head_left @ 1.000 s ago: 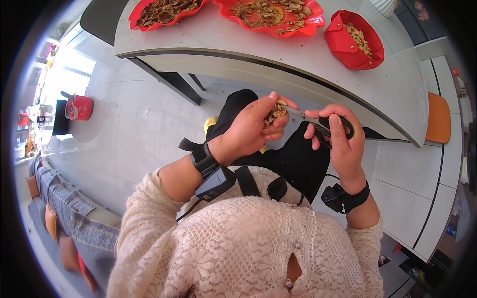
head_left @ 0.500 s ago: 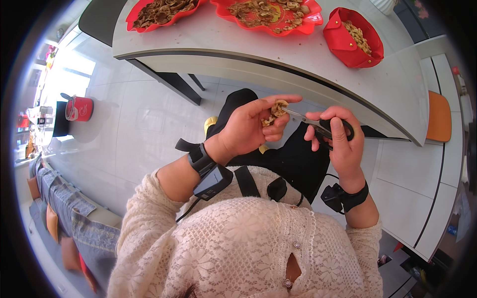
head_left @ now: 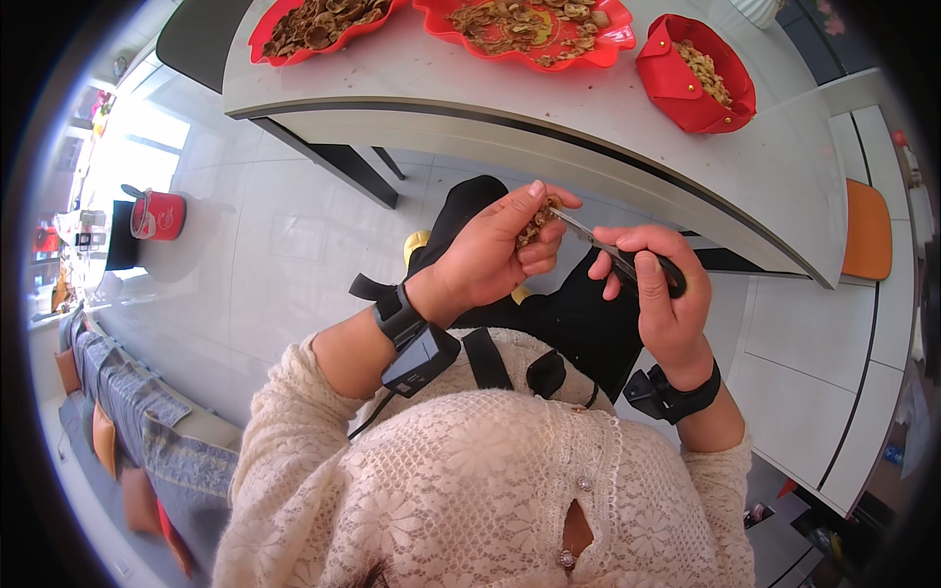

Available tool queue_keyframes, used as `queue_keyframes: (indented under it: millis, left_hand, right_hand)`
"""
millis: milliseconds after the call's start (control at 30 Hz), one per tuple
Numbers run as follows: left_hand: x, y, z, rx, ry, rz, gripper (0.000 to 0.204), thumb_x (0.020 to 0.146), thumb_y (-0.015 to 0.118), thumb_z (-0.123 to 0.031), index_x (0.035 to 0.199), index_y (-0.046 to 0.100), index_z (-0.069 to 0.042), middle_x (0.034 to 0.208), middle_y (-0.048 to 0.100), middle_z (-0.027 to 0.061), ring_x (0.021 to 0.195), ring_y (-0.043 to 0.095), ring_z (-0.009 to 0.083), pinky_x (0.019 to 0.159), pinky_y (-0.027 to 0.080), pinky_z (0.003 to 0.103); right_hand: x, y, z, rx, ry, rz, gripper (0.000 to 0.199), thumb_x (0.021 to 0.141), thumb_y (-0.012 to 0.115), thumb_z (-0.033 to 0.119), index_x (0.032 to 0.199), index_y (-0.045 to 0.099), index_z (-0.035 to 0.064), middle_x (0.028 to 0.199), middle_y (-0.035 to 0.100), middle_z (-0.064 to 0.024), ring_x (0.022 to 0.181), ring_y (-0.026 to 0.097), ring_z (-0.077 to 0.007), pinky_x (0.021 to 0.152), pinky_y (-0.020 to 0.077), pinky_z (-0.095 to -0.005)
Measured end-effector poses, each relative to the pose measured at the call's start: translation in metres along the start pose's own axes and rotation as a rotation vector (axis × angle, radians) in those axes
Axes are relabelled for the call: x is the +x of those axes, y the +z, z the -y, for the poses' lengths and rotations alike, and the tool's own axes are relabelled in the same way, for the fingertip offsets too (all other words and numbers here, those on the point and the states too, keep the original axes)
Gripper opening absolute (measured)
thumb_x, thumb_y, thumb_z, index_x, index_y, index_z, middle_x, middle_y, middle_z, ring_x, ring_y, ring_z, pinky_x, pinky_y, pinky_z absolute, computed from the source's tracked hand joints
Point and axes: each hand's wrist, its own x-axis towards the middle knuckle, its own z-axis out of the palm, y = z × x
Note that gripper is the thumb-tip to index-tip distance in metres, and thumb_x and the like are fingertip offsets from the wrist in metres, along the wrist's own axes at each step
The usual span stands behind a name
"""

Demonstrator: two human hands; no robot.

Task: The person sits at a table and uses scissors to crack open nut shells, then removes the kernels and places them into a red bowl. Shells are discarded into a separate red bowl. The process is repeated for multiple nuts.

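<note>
My left hand (head_left: pixel 480 250) is curled around brown, broken walnut pieces (head_left: pixel 532 231), its thumb pressed over the top. In my right hand (head_left: pixel 671 314) is a pair of scissors (head_left: pixel 576 226) with dark handles, fingers wrapped about the loops. The scissors' tip reaches into the walnut between the left thumb and fingers. Both hands are held above my lap, just short of the table's near edge. Part of the walnut is hidden behind the left fingers.
On the white table (head_left: pixel 412 83) stand a red dish of shells (head_left: pixel 277 53), a red scalloped plate with shell bits (head_left: pixel 616 44) and a red snap-cornered basket of pale kernels (head_left: pixel 676 103). An orange stool seat (head_left: pixel 867 230) is at right, a red bucket (head_left: pixel 157 216) at left.
The left thumb has closed over the walnut, and the piece has turned in the fingers. My right hand has shifted slightly left, bringing the scissors at a steeper slant against the nut.
</note>
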Motion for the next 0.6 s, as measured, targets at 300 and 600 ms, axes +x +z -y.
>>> queue_keyframes:
  millis: [300, 600]
  left_hand:
    - [-0.0031, 0.0086, -0.0060, -0.060, -0.025, 0.016, 0.046, 0.101, 0.030, -0.040, 0.116, 0.050, -0.001, 0.070, 0.034, -0.0021, 0.055, 0.027, 0.0078, 0.052, 0.028, 0.022]
    - [-0.0032, 0.0038, -0.0048, -0.009, -0.040, 0.063, 0.047, 0.101, 0.028, -0.043, 0.110, 0.050, -0.002, 0.068, 0.034, -0.0025, 0.054, 0.028, 0.0071, 0.051, 0.027, 0.022]
  right_hand:
    - [-0.0004, -0.0005, -0.0018, -0.038, -0.045, 0.001, 0.018, 0.098, 0.042, 0.011, 0.106, 0.051, -0.0021, 0.109, 0.060, -0.0211, 0.077, 0.061, -0.0187, 0.062, 0.0495, -0.0260]
    - [0.0002, -0.0011, -0.0012, -0.083, -0.083, 0.067, 0.018, 0.098, 0.042, 0.010, 0.108, 0.051, -0.0028, 0.109, 0.061, -0.0220, 0.077, 0.061, -0.0185, 0.061, 0.0495, -0.0256]
